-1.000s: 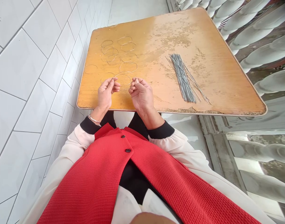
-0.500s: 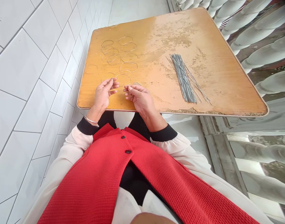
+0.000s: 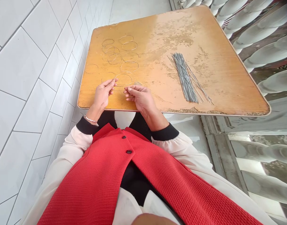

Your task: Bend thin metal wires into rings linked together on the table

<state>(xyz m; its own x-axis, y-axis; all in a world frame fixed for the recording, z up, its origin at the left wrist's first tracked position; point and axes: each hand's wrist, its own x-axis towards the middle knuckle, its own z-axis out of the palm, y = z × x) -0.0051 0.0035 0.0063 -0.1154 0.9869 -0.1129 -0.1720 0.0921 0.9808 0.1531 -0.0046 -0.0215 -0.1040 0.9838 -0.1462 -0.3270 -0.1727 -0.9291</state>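
Note:
Both my hands rest at the near edge of a worn wooden table (image 3: 204, 40). My left hand (image 3: 103, 93) pinches one side of a thin wire ring (image 3: 123, 79) bent into a loop, and my right hand (image 3: 140, 96) has its fingers curled close to the ring's other side. Just beyond my fingers lie several finished wire rings (image 3: 121, 53) in rows on the left part of the tabletop. A bundle of straight grey wires (image 3: 184, 76) lies to the right of my right hand, out of reach of its fingers.
A white tiled wall (image 3: 35, 68) runs close along the table's left edge. A white balustrade (image 3: 263, 47) stands to the right and behind. My red vest and pale sleeves fill the foreground below the table edge.
My right hand has turned and stretched its fingers leftward toward my left hand. Both hands have dropped slightly to the table, with the wire loop lying between them.

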